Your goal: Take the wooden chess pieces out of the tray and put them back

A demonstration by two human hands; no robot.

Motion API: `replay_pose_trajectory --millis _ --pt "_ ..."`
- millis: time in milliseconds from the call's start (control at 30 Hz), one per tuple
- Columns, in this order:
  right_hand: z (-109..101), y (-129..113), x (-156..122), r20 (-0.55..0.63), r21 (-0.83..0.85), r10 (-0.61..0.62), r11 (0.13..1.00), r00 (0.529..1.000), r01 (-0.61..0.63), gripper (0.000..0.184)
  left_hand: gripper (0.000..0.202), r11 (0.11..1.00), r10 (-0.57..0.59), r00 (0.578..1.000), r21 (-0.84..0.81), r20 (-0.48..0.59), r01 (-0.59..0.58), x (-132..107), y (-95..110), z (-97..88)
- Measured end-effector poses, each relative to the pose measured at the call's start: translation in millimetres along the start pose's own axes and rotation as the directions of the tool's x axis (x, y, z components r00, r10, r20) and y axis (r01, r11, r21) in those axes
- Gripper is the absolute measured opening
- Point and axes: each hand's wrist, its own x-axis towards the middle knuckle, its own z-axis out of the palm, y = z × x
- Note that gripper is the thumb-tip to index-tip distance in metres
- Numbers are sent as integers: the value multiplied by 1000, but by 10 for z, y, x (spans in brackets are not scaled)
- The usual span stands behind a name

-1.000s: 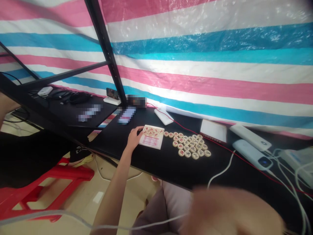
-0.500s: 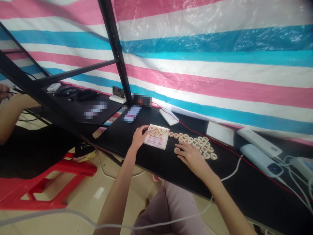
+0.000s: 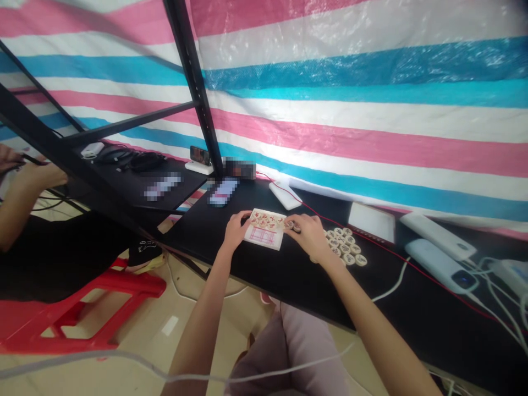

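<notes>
A shallow white square box (image 3: 264, 245) lies on the black table. Round pieces with red characters (image 3: 268, 218) show across its upper half, and a reddish grid covers the lower half. My left hand (image 3: 237, 231) grips the box's left edge between thumb and fingers. At the box's right edge, my right hand (image 3: 308, 235) has its fingertips closed on Chinese chess pieces (image 3: 293, 225), partly hidden by the fingers. To the right of that hand lies a cluster of several Chinese chess pieces (image 3: 345, 246) with dark characters; my right hand covers its left part.
Behind the box are a phone (image 3: 224, 191) and a white power bank (image 3: 285, 195). A white tablet-like slab (image 3: 372, 223), more power banks (image 3: 441, 267) and cables are on the right. Beyond the black frame post (image 3: 193, 82), another person's hand (image 3: 51, 176) shows at left.
My right hand has moved left and up from the loose pieces to the box's right edge. It now covers the row of red pieces there. My left hand stays on the box.
</notes>
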Motion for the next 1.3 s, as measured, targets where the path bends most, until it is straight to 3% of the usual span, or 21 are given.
replay_pose_trajectory --millis 100,267,900,1300 --pt "169 -40 130 20 -75 -8 997 1000 10 15 27 1000 12 1000 -7 3 -12 1 -1 -2" --pt "300 -50 118 57 -154 -3 988 998 11 15 28 1000 18 1000 -7 5 -18 -3 1 -1" --pt "224 -126 41 84 -285 -107 950 991 127 33 27 999 34 999 20 11 -34 -7 15 0" --pt "241 -190 41 96 -242 -142 957 985 162 28 27 999 23 1000 27 21 -24 -8 35 -6"
